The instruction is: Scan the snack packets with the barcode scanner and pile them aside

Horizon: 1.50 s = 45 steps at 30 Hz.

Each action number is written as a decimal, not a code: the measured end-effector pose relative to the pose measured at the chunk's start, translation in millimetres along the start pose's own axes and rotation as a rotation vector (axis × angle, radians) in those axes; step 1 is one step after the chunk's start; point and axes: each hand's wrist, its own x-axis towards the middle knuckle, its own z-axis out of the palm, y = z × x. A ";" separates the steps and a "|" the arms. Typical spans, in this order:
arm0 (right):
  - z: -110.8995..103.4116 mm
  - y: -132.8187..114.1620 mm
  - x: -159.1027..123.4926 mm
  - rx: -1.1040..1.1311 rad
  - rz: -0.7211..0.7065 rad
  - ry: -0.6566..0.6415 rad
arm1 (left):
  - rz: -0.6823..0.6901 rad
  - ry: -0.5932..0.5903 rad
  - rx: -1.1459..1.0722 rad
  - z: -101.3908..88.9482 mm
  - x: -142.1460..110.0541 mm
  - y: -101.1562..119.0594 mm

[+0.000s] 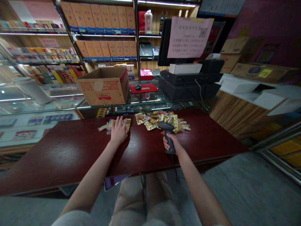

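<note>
My right hand [173, 142] is wrapped round the handle of a dark grey barcode scanner [166, 127], whose head points left over the table. Behind the scanner lies a pile of small snack packets [150, 121], some gold and some clear with coloured contents. Farther left, my left hand [118, 131] rests palm down with fingers spread on a smaller group of packets [107, 126]. A gold packet [128, 124] shows beside its fingers. How much lies under the palm is hidden.
The dark red wooden table [77, 147] runs across in front of me. Beyond it, a glass counter bears an open cardboard box [101, 89], a mouse [138, 87] on a red pad and a till with a monitor [164, 44]. A cable hangs from the scanner.
</note>
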 end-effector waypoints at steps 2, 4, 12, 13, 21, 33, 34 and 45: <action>0.3 0.1 0.2 -0.001 0.005 0.008 | 0.028 -0.080 0.000 9.7 5.4 6.1; 0.3 0.0 -0.5 -0.003 0.002 0.016 | -0.003 -0.143 0.044 18.6 8.2 8.1; 2.1 -0.3 -2.3 -0.031 0.001 0.040 | -0.120 -0.254 0.153 15.8 10.5 -13.4; 2.7 -0.6 -2.1 -0.033 0.006 0.041 | -0.098 -0.239 0.150 15.2 14.9 -11.6; 0.5 -1.6 -0.3 -0.027 0.028 0.053 | -0.232 -0.197 -0.153 57.7 71.4 61.3; -1.8 -2.3 5.0 -0.040 0.036 0.038 | -0.446 -0.257 -0.404 71.8 84.2 49.8; -2.0 -2.3 5.2 -0.040 0.032 0.037 | -0.428 -0.247 -0.430 69.3 81.2 49.2; -0.1 -3.6 4.1 -0.050 0.024 0.001 | -0.151 0.083 -0.739 34.4 12.6 59.6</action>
